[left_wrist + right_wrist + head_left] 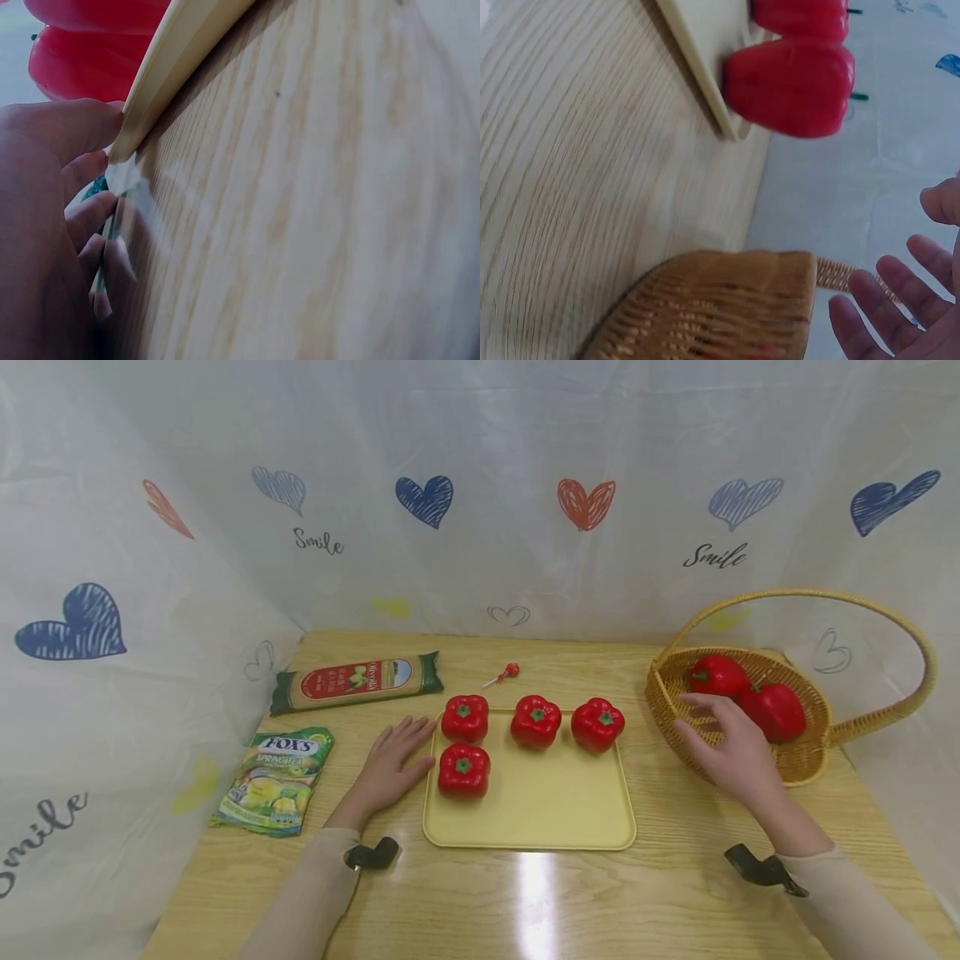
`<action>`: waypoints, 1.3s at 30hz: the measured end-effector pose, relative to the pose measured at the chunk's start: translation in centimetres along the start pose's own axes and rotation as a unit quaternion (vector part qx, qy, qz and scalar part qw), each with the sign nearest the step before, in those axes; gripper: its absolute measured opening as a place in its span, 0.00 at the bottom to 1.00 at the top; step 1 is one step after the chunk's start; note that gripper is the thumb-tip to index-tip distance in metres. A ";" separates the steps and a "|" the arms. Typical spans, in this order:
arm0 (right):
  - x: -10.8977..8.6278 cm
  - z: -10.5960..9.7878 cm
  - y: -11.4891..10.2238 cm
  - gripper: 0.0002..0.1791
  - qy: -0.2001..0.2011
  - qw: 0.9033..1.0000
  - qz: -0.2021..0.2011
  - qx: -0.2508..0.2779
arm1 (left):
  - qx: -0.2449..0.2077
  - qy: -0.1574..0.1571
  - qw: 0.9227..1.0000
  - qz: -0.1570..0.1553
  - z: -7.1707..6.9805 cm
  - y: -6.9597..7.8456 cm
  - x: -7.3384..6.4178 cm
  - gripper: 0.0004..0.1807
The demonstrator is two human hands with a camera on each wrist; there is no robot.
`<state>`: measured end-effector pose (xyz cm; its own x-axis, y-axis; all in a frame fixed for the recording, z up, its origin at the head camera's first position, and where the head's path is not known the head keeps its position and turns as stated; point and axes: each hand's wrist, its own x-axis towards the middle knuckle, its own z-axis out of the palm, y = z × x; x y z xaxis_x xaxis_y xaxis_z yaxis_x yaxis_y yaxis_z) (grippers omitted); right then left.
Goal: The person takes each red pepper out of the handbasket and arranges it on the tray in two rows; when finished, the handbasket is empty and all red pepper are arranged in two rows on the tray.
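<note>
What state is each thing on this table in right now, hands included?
Tray: lying flat, partly filled
Four tray peppers: upright, stems up
Basket: standing, handle raised, partly filled
Two basket peppers: tilted, stems leftward
Fox's bag: lying flat
Olivoilà packet: lying flat
Lollipop: lying down
Left grip: open, palm down beside the tray
Right grip: open over the basket, holding nothing

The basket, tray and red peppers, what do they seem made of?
Basket: ridged, woven wicker or imitation, from its interlaced strands. Tray: probably smooth plastic, from its even pale yellow and thin rim. Red peppers: glossy, perhaps moulded plastic, from bright highlights and similar shapes.
</note>
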<state>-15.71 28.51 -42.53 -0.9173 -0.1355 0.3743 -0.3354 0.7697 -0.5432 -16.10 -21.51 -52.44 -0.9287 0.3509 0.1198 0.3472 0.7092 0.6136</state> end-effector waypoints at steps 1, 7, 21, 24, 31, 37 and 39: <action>0.0 -0.2 0.2 0.22 -0.001 1.000 0.006 -0.005 | 0.001 0.000 1.000 0.001 0.0 0.0 0.0 0.34; 0.2 -1.1 1.8 0.23 -0.005 0.999 0.037 -0.023 | 0.003 0.000 1.000 0.000 0.0 -0.2 0.0 0.34; 0.7 -2.5 5.6 0.23 -0.008 0.997 0.070 -0.036 | 0.002 0.001 1.000 -0.003 0.0 -0.2 -0.1 0.34; 0.8 -2.7 6.4 0.23 -0.006 0.996 0.078 -0.039 | 0.000 0.000 1.000 -0.004 -0.1 -0.1 -0.1 0.34; 1.2 -3.2 8.3 0.24 0.000 0.994 0.099 -0.051 | 0.001 -0.001 1.000 -0.003 -0.1 0.0 0.0 0.34; 1.9 -3.7 9.2 0.22 0.021 0.992 0.108 -0.061 | 0.003 -0.003 1.000 -0.002 -0.1 0.1 0.1 0.34; 2.2 -3.8 9.3 0.23 0.020 0.991 0.116 -0.064 | 0.003 -0.004 1.000 -0.003 -0.1 0.2 0.0 0.34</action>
<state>-20.03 37.80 -43.90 -0.9567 0.0765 0.2808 -0.0846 0.8501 -0.5198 -16.10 -21.46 -52.23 -0.9295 0.3519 0.1100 0.3426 0.7143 0.6102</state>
